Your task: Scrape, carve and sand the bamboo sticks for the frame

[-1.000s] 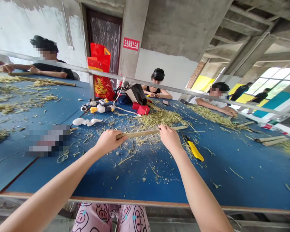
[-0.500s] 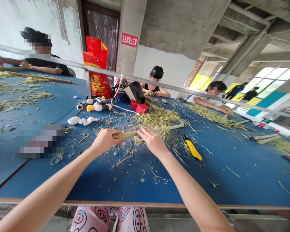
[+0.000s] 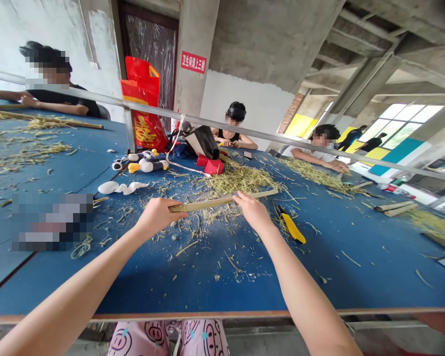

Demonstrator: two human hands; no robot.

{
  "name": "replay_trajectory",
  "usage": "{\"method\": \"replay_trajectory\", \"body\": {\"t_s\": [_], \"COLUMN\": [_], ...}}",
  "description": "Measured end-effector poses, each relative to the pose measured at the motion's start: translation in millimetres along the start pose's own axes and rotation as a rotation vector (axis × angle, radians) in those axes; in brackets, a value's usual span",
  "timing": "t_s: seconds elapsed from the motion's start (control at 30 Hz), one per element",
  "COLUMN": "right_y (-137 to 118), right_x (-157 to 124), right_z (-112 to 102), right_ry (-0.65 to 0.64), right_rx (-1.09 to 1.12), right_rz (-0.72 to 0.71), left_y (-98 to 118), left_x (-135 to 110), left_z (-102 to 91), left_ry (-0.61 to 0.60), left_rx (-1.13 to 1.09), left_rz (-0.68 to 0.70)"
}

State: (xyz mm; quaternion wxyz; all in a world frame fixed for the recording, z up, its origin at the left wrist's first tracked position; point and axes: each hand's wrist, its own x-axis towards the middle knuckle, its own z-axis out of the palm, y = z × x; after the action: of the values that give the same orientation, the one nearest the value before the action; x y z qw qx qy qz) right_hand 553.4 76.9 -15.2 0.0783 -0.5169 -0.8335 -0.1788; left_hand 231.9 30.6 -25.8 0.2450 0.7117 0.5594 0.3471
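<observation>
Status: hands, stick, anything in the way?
Left hand gripping stick at its left end. Right hand on it, right of middle. Shavings close beyond; yellow tool right, not touching stick.

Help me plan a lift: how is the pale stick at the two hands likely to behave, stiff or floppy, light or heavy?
Probably stiff: the pale stick runs straight from the left hand past the right hand, with no visible sag. Likely fairly light, since it is slim and looks like bamboo or wood.

Long, pale, straight stick (image 3: 207, 203), roughly crosswise
</observation>
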Motion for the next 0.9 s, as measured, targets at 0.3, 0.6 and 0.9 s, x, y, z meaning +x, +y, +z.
{"method": "replay_trajectory", "body": {"t_s": [0.3, 0.6, 0.9], "right_y": [-86.3, 64.4, 73.9], "right_x": [2.4, 3.3, 10.9], "right_z": [-6.8, -3.0, -1.1], "right_ry": [0.166, -0.183, -0.207], "right_rx": [0.101, -0.003, -0.153], "right_rz": [-0.394, 0.226, 0.334], "left_y": [-1.3, -6.1, -23.3], "left_x": [-2.8, 2.4, 7.2], "left_z": [4.8, -2.6, -15.8], "left_ry": [0.064, 0.070, 0.128], "left_rx": [0.143, 0.215, 0.481], "left_rz": [0.104, 0.154, 0.515]}}
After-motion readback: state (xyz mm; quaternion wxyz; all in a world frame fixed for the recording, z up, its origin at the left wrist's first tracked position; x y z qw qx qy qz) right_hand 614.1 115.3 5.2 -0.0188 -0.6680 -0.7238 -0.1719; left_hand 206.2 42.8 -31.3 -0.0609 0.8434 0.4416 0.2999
